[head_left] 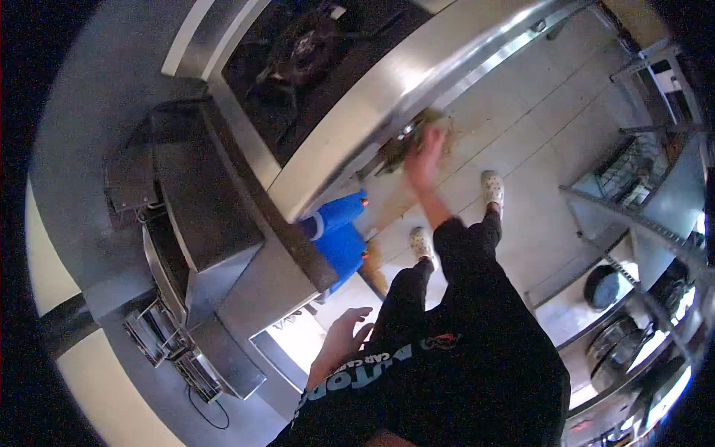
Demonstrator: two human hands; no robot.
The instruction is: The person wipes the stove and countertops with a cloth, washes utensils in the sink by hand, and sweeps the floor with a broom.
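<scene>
My right hand [424,156] is stretched out beside the front of a steel stove [357,112], close to a shiny fitting [406,132] below its edge. Motion smears its fingers, so whether it touches the fitting or holds anything is unclear. Nearer my body, my left hand [344,339] hangs in front of my black shirt [447,365], fingers apart and loosely bent, with nothing visible in it. Blue containers [342,249] with red caps stand on the floor beyond that hand, beside the stove.
A dark burner [302,48] tops the stove. At left, a steel fryer-like unit [205,223] has wire baskets [175,343] next to it. Metal shelving [633,208] with pans lines the right side. My light clogs [491,188] stand on the tiled floor [514,127].
</scene>
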